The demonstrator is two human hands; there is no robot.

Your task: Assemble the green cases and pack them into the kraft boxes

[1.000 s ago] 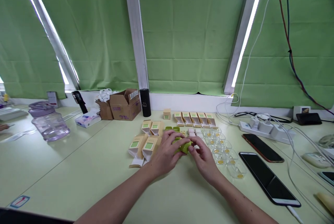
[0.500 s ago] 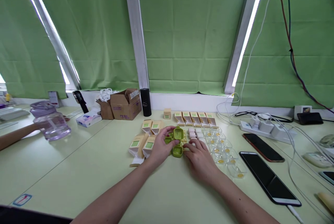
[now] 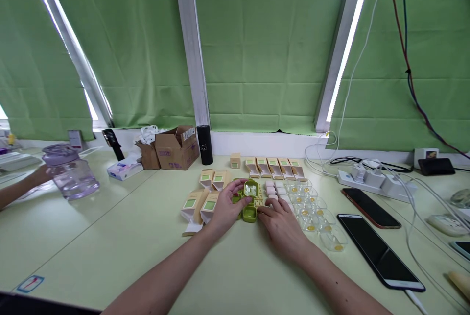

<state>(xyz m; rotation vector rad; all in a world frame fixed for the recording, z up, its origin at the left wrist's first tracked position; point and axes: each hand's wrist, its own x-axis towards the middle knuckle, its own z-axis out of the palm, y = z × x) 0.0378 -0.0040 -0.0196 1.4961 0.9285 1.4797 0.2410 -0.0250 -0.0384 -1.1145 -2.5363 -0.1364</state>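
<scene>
Head view: open green case [image 3: 249, 214] over the counter [image 3: 235, 271], left hand [image 3: 224, 205] grip pinching it between thumb and fingers. Right hand [image 3: 282, 227] just right of case, fingers curled near yellow parts [image 3: 259, 203]; can't tell its grip. White blocks [image 3: 270, 191] right of case, cartons [image 3: 196, 202] left.

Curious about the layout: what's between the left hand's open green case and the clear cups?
The head view shows small yellowish pieces, then whitish blocks, and the right hand, nearer.
</scene>
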